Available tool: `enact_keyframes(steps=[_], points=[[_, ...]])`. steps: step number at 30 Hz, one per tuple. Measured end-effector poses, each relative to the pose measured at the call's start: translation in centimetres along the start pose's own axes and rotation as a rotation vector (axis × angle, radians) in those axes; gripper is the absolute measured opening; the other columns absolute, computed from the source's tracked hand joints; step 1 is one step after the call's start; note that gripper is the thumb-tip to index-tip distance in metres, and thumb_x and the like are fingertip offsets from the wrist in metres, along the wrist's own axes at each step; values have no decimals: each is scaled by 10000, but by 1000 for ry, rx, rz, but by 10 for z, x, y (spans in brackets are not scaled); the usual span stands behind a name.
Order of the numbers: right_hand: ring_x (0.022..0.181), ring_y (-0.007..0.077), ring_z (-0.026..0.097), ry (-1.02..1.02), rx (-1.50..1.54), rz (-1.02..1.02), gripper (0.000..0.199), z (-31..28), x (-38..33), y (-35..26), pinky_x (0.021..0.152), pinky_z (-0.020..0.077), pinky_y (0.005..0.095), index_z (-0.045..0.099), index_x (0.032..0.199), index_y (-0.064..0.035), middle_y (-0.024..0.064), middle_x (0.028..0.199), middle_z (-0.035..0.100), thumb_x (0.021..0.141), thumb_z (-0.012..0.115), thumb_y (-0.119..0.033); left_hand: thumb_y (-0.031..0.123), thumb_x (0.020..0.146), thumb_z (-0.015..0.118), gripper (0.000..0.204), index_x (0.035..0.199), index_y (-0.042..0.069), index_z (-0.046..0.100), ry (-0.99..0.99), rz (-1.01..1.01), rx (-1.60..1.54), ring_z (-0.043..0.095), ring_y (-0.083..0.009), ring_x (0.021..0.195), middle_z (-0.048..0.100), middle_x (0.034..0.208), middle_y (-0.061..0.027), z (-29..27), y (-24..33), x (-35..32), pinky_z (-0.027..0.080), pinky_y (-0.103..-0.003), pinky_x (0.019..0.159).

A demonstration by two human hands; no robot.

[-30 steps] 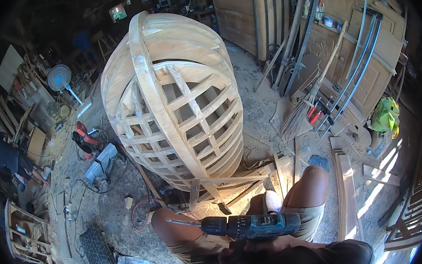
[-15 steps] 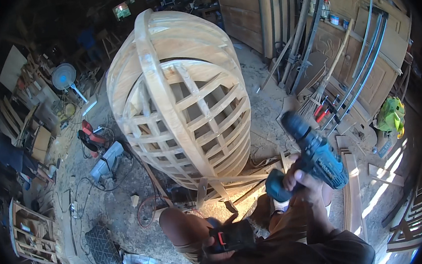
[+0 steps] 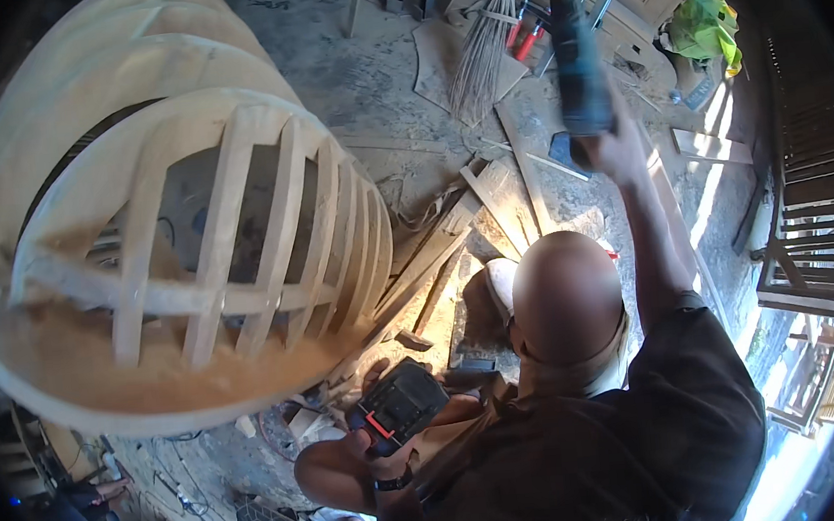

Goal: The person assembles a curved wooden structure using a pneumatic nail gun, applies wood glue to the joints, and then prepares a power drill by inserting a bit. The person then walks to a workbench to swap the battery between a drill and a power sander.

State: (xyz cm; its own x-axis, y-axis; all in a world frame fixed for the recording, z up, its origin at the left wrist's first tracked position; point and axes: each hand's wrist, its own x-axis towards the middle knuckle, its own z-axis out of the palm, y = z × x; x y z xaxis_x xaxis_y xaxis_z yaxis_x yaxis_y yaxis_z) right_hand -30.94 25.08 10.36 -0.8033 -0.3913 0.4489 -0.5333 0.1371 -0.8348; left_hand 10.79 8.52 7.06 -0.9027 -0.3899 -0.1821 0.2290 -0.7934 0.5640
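Observation:
My right hand (image 3: pixel 607 141) is raised at the end of an outstretched arm, closed round the grip of a teal and black cordless drill (image 3: pixel 581 72). Motion smears the drill, and its nose points up and away. Low in the middle, my left hand (image 3: pixel 362 444) grips a small black plastic case (image 3: pixel 405 406) with an orange-red latch, held above my bent legs. A dark band circles the left wrist. To the left looms a large rounded wooden frame (image 3: pixel 227 237) of curved ribs and crossing slats, apart from both hands.
Wood strips and offcuts (image 3: pixel 437 264) lie beside the frame's lower right. A twig broom (image 3: pixel 494 60) and red-handled clamps (image 3: pixel 527 40) are near the drill. A green bag (image 3: pixel 705 32) sits at the far right, above a slatted wooden piece (image 3: pixel 820 215).
The view has swung down and right, so the wooden frame appears farther left. My right arm has stretched out, lifting the drill up and away. The black case stays in my left hand.

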Motion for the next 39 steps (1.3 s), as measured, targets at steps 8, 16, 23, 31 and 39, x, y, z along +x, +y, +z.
enact_keyframes(steps=[8,16,23,31,39], points=[[1038,486,593,-321,-747,608,704,92,-74,256,854,479,523,310,1401,19,316,1119,613,764,581,-112,558,763,658,833,1368,25,447,88,-172,-135,549,-386,1186,536,1320,-229,-8,-10,18,436,-542,1017],[1223,453,493,-571,-962,772,750,74,-102,318,981,435,513,327,1439,42,303,1377,456,876,632,-349,485,758,644,739,1344,59,499,349,-369,-468,570,-327,1160,571,1305,-146,-2,-10,23,440,-488,1018],[824,408,675,-584,-237,681,327,21,-78,98,768,534,451,663,1003,-11,242,813,683,822,704,-280,384,907,585,471,1276,91,574,513,-446,-138,578,-287,1161,632,1212,-116,121,78,5,439,-523,1009],[589,254,692,-734,69,1433,221,-156,-59,-116,490,562,379,693,966,25,179,802,702,866,725,-169,419,863,657,391,1152,159,617,686,-409,168,637,-223,1002,645,1105,-44,296,199,44,539,-533,828],[546,272,642,-257,169,1454,204,-266,53,-127,461,523,408,613,1072,-27,157,785,655,914,612,-155,488,883,605,426,1131,143,640,454,-219,5,637,-273,1060,674,1108,-81,405,277,134,492,-532,917]])
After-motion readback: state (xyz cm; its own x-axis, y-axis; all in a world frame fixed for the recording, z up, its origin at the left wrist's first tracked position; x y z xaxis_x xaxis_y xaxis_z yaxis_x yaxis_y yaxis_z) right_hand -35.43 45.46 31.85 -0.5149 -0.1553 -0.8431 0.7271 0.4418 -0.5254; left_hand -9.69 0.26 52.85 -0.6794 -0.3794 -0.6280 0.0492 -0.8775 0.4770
